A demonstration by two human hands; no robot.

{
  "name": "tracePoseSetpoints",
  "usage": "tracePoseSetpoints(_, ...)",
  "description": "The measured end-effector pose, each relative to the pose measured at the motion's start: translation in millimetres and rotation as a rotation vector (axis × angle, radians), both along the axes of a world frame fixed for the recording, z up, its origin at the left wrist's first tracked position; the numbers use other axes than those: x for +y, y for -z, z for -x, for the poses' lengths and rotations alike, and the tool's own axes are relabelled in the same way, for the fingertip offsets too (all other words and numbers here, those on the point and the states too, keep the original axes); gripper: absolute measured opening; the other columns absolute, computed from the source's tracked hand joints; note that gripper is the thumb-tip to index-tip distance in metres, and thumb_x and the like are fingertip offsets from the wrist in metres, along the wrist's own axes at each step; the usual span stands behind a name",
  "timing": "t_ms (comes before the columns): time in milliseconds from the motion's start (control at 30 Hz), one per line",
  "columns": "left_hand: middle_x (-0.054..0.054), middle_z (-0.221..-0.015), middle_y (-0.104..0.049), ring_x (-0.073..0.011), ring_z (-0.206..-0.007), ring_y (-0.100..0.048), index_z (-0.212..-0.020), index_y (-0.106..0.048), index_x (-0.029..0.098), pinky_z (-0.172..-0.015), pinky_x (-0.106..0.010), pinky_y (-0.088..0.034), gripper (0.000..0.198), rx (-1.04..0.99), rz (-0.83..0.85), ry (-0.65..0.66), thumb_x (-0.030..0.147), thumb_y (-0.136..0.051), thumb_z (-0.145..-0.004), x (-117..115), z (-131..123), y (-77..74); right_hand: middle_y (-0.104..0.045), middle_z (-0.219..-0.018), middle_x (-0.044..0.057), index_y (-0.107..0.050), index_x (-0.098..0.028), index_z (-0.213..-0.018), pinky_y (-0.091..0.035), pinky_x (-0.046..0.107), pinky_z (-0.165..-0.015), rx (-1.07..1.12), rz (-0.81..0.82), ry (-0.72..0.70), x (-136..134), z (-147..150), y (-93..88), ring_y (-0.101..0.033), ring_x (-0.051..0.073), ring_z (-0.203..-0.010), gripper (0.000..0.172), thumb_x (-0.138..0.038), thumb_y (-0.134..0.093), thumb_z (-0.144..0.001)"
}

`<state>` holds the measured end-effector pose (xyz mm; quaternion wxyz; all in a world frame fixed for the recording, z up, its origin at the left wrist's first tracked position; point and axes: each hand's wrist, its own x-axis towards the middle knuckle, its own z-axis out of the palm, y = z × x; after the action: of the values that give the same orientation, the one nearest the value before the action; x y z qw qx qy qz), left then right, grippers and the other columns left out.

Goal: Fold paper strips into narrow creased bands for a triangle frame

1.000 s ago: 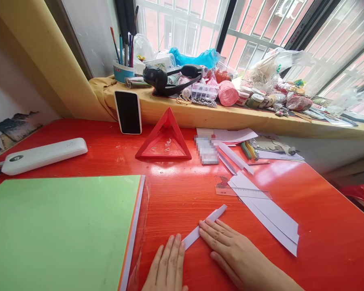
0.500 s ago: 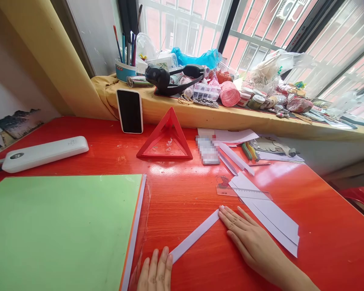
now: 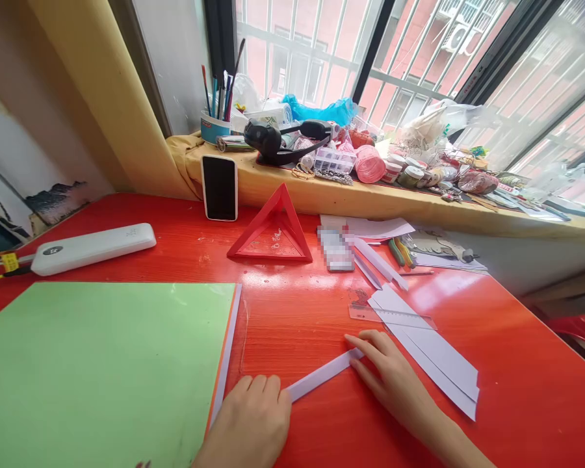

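A narrow folded strip of white paper (image 3: 322, 376) lies slantwise on the red table (image 3: 297, 305). My left hand (image 3: 251, 422) rests on its near left end, fingers curled over it. My right hand (image 3: 390, 377) touches the far right end with its fingertips, pressing the strip flat. Just beyond my right hand lie several longer white paper pieces (image 3: 429, 354) and a clear ruler (image 3: 390, 313).
A stack of green and coloured sheets (image 3: 97, 364) covers the left. A red triangular paper frame (image 3: 273, 227), a phone (image 3: 220, 187) leaning on the sill, a white power bank (image 3: 93, 247), loose papers and pens (image 3: 400, 250) lie further back. The windowsill (image 3: 370, 195) is crowded with craft supplies.
My hands slid apart along the strip, from its middle to its two ends. My left hand curled over the near end. The view shifted slightly to the left.
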<state>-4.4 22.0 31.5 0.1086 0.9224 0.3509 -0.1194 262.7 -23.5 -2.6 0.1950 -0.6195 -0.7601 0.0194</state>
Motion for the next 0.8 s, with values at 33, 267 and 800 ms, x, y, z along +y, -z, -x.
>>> tracePoseSetpoints(33,-0.009,-0.09,-0.071,-0.0284,-0.081,-0.066,-0.094,-0.07,0.018,-0.074,-0.041,-0.052,0.039,-0.012,0.048,-0.014,-0.003,-0.041,-0.08,4.2,-4.0,-5.7,-0.066,-0.105,0.011,-0.061,-0.02,-0.121,-0.06,0.035,-0.076,0.009,0.031,-0.023,3.2,0.3,-4.0,-0.067,0.022,-0.092,0.027,-0.02,-0.046,-0.099)
tracePoseSetpoints(267,-0.006,-0.1,-0.069,-0.0262,-0.087,-0.065,-0.104,-0.064,0.02,-0.08,-0.039,-0.051,0.033,-0.14,0.077,-0.042,0.003,-0.045,-0.083,16.3,-4.9,-4.3,-0.063,-0.082,0.002,-0.058,-0.023,-0.084,-0.054,0.031,-0.065,0.004,0.146,-0.133,8.7,4.0,-31.2,-0.06,0.019,-0.077,0.023,-0.01,-0.044,-0.095)
tracePoseSetpoints(800,-0.006,-0.088,-0.061,-0.0208,-0.073,-0.057,-0.09,-0.064,0.015,-0.062,-0.029,-0.043,0.035,-0.269,-0.155,0.156,-0.011,-0.045,-0.077,24.8,-4.3,-0.8,-0.069,-0.099,0.01,-0.065,-0.022,-0.115,-0.055,0.041,-0.082,-0.077,0.048,0.039,48.5,-90.3,-2.8,-0.067,0.026,-0.092,0.031,-0.024,-0.053,-0.087)
